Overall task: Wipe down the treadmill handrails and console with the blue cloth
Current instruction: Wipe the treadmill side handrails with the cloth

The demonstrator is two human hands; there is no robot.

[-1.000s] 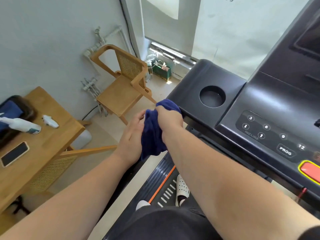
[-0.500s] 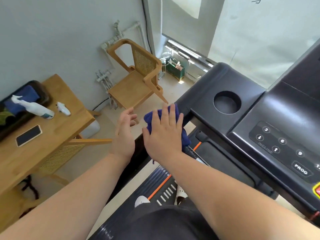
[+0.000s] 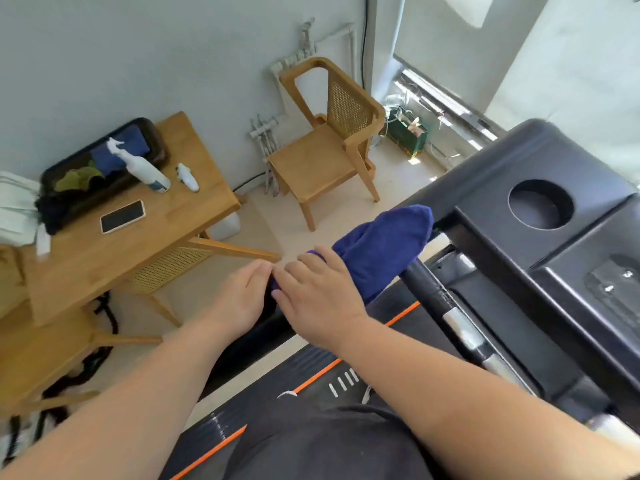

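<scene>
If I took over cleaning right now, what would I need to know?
Right hand: lying flat on the near end of the blue cloth, fingers spread.
Left hand: beside it, fingertips at the cloth's edge, not gripping.
The cloth is draped over the left handrail, reaching up to the console corner.
Done: cannot tell what has been wiped.
Left: by my guess, slide the cloth along this rail, then do the other rail and the console top.
</scene>
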